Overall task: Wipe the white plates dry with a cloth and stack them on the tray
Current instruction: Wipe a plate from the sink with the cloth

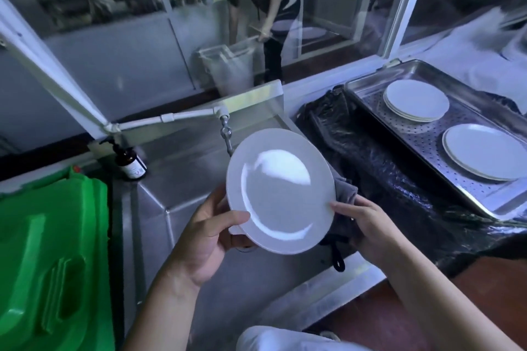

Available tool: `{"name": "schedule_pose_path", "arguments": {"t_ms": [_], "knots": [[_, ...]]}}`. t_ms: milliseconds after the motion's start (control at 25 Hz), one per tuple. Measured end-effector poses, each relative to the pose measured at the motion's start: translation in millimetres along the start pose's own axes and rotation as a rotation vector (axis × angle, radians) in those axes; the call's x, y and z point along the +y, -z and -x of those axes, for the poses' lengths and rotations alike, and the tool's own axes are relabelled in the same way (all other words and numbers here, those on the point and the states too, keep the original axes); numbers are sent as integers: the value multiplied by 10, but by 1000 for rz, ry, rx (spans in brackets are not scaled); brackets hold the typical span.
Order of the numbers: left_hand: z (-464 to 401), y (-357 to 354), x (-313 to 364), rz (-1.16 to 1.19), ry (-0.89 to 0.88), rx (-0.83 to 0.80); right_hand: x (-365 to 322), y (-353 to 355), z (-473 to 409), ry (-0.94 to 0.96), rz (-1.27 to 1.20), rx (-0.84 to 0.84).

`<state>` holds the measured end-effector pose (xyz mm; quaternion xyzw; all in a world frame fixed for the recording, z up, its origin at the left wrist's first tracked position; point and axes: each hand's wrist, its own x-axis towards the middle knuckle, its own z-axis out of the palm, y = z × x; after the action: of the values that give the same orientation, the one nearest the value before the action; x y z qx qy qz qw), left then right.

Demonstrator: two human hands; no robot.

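At your far left sits a bright green plastic bin lid [54, 251], and just beyond its corner a small brown glass pump bottle [130, 162] stands on the stainless steel desk [182, 168]. Your left hand [204, 239] grips the lower left rim of a round white plate [281, 190], thumb curled over the face and fingers behind it. You hold the plate tilted up toward you, above the desk, with a bright glare across its well. Your right hand [368, 229] pinches the plate's right rim, and it also holds a grey cloth [343, 208] bunched behind that edge, a dark loop hanging below. Further right, on crinkled black plastic sheeting [370, 157], lies a perforated stainless steel tray [422, 134] carrying two stacks of white plates: the far stack [416, 100] and the near stack [486, 151], well apart from the plate in your hands.
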<state>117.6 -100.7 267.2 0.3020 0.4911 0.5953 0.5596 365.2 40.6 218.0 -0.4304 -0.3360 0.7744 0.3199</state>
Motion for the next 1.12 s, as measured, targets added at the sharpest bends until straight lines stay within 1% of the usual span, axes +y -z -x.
{"name": "schedule_pose_path", "arguments": {"t_ms": [80,200,360,440,520,640,720,840,1000,1120], "knots": [[4,-77,71,14,24,-23,-19,98,-42,-32,-25,-20],[-7,-224,147,28,84,1,-54,270,-50,-65,-17,-63],[-35,-406,142,-64,138,-20,-107,503,-83,-110,33,-89],[-82,-548,76,-98,157,34,-157,598,-119,-117,76,-88],[-102,-713,11,-131,140,115,-226,660,-155,-95,169,-79],[-25,-925,-13,-183,55,205,-414,689,-181,84,384,12],[35,-1053,4,-238,5,268,-608,572,-151,223,452,24],[73,-1302,63,-316,-68,342,-894,190,-92,333,487,-57],[99,-1607,212,-419,-144,318,-1184,-381,83,486,580,-178],[138,-1698,380,-468,-215,355,-1287,-647,255,650,645,-258]]}}
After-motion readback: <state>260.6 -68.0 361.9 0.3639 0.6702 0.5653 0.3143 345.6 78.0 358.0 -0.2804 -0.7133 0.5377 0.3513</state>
